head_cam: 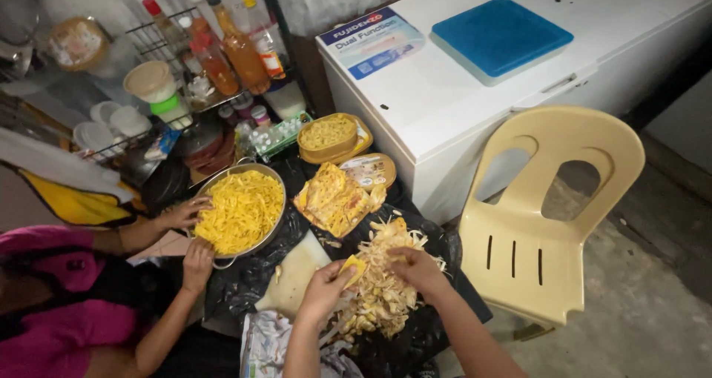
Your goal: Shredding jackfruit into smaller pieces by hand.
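A white chest freezer and a cream plastic chair stand beside the black-covered desk, where a pale heap of stringy fruit scraps lies under the right hand, fingers spread narrow on it, while the left hand pinches a small yellow fruit piece.

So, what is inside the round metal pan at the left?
The round metal pan is filled with shredded yellow strips, heaped nearly to the rim. Another person's hands rest at its left edge. The pan's bottom is covered.
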